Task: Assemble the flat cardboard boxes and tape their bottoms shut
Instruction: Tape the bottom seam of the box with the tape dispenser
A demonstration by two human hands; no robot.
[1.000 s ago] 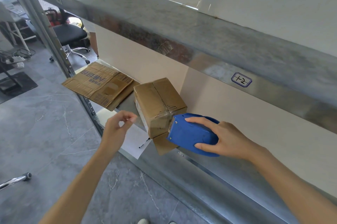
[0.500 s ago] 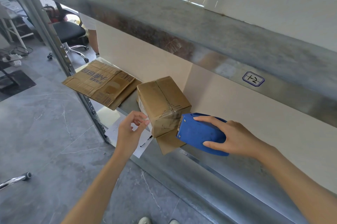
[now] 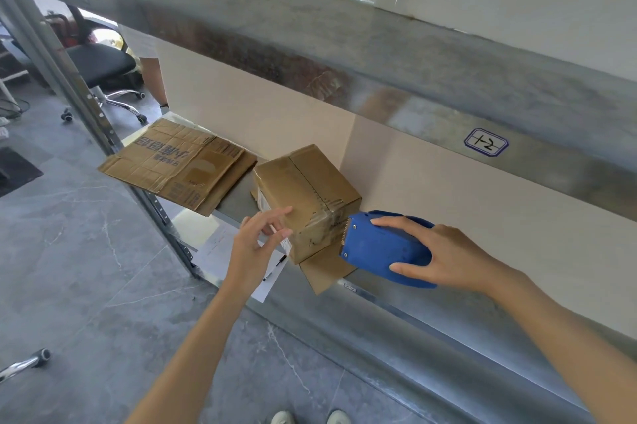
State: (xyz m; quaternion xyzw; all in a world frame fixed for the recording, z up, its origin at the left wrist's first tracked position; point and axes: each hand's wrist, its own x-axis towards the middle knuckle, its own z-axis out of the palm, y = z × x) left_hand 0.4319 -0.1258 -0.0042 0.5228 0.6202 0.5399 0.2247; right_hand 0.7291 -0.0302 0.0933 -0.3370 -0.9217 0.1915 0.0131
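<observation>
While my right hand (image 3: 444,258) curls around the blue tape dispenser (image 3: 382,247), its toothed edge sits against the taped end of the small cardboard box (image 3: 303,189) on the metal shelf (image 3: 396,323). My left hand (image 3: 253,246) is loosely spread, fingertips at the box's near face; I cannot tell whether they touch. Flattened cardboard (image 3: 179,165) lies just left of the box, overhanging the shelf edge. A paper sheet (image 3: 219,244) with a pen (image 3: 275,268) lies under my left hand.

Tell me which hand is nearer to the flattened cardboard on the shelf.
Left. The left hand is at the front of the box, just right of the flattened cardboard; the right hand holds the blue tape dispenser beyond the box.
</observation>
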